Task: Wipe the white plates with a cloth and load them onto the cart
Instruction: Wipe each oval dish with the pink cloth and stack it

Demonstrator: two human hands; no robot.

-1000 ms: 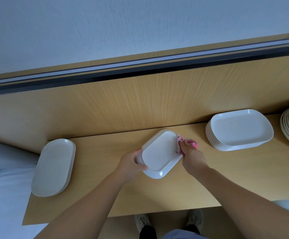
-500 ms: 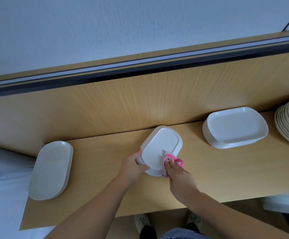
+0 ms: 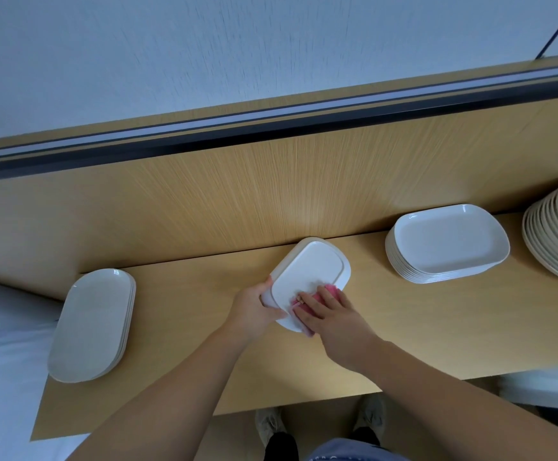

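Inverted plate (image 3: 307, 267) being steadied by left hand (image 3: 254, 309) gripping its 8 o'clock rim; cloth (image 3: 330, 290) being pressed down under flat right hand (image 3: 334, 319).

Pink cloth (image 3: 329, 290) mostly under right hand (image 3: 334, 316), near edge of held plate (image 3: 307, 271) behind left hand (image 3: 254, 311), round plate stack (image 3: 557, 234) cut by right edge.

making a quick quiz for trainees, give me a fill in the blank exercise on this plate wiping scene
1. The right hand presses a ____ cloth onto the held plate.
2. The left hand grips this plate, and the oval plates are stacked on the person's ____ side.
3. Plate stacks resting on the table number ____.
Missing words: pink; left; three.
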